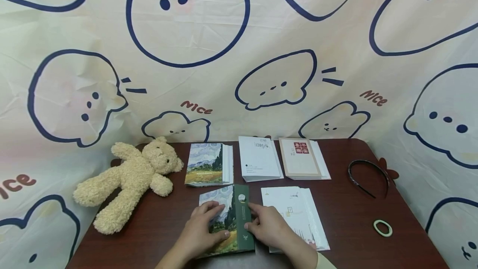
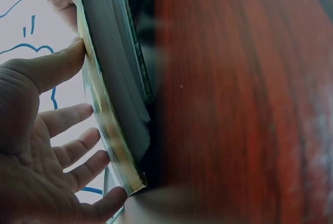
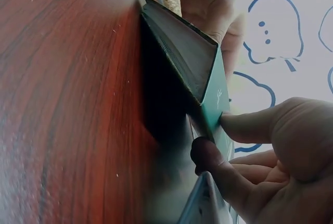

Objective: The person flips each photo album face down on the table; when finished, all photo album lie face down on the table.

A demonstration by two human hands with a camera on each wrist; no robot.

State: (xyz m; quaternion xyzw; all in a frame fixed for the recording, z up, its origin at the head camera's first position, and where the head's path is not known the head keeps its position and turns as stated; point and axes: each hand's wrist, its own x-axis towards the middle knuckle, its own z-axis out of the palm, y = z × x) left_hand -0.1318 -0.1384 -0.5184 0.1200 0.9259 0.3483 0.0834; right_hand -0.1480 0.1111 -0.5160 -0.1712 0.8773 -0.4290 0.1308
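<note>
A book (image 1: 240, 219) with a painted landscape cover and a green spine lies near the table's front edge, its spine side raised. Pages (image 2: 114, 52) show between its two covers in the left wrist view. My left hand (image 1: 203, 229) rests on the painted cover, fingers spread and nearly straight. At the green spine (image 3: 216, 101), my right hand (image 1: 270, 227) holds the book by thumb and bent forefinger; the other fingers are partly hidden. Just right of it lies a white book (image 1: 295, 215), partly covered by my right forearm.
Behind stand a second painted-cover book (image 1: 204, 165), a white book (image 1: 259, 159) and a beige book (image 1: 301, 159) with red squares. A teddy bear (image 1: 138, 177) lies at left. On the right are a black headband (image 1: 352, 177) and a pale green ring (image 1: 388, 232). Patterned cloth (image 1: 276, 32) hangs behind the table.
</note>
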